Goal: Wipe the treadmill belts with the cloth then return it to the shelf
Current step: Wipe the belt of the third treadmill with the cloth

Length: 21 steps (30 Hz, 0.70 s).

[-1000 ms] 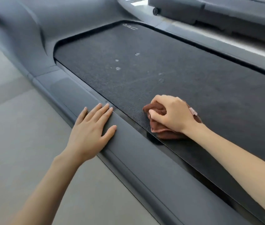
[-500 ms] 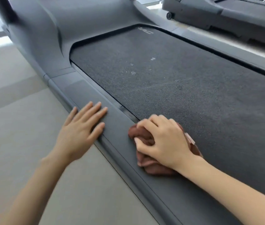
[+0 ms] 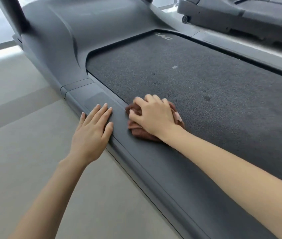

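A dark, rough treadmill belt (image 3: 205,80) fills the middle and right of the head view, with a few pale and dark spots on it. My right hand (image 3: 154,116) grips a bunched brown cloth (image 3: 136,128) at the belt's left edge, where belt meets the grey side rail (image 3: 136,157). The cloth partly overlaps the rail. My left hand (image 3: 92,133) lies flat on the same rail just left of the cloth, fingers straight and pointing forward. Most of the cloth is hidden under my right hand.
The grey motor cover (image 3: 59,40) and a dark upright post (image 3: 18,14) rise at the far left. A second treadmill (image 3: 240,16) with a small wheel stands at the back right. Beige floor (image 3: 24,152) runs along the left.
My right hand has slid the cloth forward along the belt's left edge, and it now sits level with my left hand. The view has shifted toward the front of the treadmill.
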### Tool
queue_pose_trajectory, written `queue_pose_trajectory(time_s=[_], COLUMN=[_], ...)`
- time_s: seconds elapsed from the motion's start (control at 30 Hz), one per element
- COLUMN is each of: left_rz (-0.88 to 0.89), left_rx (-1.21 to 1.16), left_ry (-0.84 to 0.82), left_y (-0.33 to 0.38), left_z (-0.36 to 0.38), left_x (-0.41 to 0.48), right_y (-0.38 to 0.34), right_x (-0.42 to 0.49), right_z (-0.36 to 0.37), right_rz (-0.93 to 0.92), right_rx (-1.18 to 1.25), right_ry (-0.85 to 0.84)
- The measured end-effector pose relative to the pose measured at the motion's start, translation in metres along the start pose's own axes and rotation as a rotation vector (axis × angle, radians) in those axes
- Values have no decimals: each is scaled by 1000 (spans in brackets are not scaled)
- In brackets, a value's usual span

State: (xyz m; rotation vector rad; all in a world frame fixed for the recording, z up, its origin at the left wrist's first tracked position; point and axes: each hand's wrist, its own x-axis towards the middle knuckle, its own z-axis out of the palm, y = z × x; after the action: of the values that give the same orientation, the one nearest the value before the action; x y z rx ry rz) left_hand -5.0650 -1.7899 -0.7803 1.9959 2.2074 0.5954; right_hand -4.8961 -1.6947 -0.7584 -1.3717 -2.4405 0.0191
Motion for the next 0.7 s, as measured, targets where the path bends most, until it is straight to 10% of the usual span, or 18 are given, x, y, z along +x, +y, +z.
queue_pose_trajectory(time_s=[0.3, 0.7], left_rz=[245, 396], left_rx=[132, 181], left_ry=[-188, -339], left_y=[107, 174], left_z=[25, 55], left_x=[-1, 5], right_y=[136, 216], right_x=[-193, -64], right_z=[-89, -55], right_rz=[198, 403], right_rx=[-146, -230], right_ry=[114, 123])
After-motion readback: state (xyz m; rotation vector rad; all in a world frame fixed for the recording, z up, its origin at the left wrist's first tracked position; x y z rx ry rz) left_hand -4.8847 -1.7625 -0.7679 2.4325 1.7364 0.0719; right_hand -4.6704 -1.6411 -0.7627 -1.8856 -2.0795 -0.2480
